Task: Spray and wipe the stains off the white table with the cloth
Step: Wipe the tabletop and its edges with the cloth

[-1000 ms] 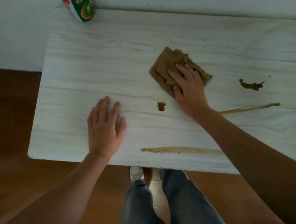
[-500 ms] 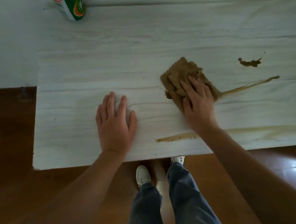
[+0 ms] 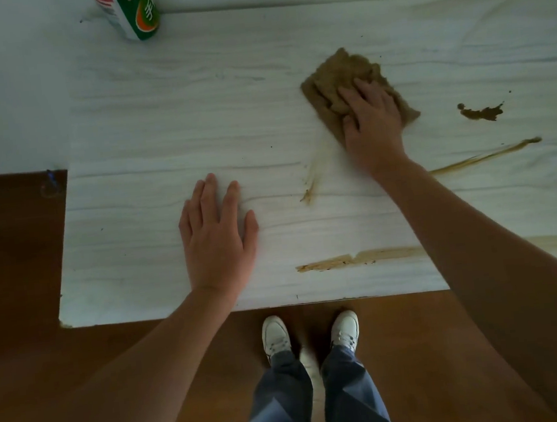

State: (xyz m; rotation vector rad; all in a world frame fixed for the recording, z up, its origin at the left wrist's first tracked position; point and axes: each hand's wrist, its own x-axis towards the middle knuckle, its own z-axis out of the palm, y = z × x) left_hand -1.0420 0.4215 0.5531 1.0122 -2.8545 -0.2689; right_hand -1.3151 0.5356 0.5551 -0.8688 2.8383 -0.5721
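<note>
Found right hand [image 3: 372, 123] pressing flat on cloth [image 3: 335, 76], fingers straight. Found left hand [image 3: 216, 237] spread on white table [image 3: 159, 120], left of cloth. Noted stain [image 3: 480, 113] right of cloth.

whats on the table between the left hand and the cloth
In the head view, a faint brown smear trails from the cloth toward the left hand.

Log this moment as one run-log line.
phase: wiping | right hand: presses brown cloth on white table | left hand: flat on table | remaining: dark blotch, thin streak, near-edge smear

Bare forearms [image 3: 499, 257], blue jeans [image 3: 353, 397], white sneakers [image 3: 275, 335]
</note>
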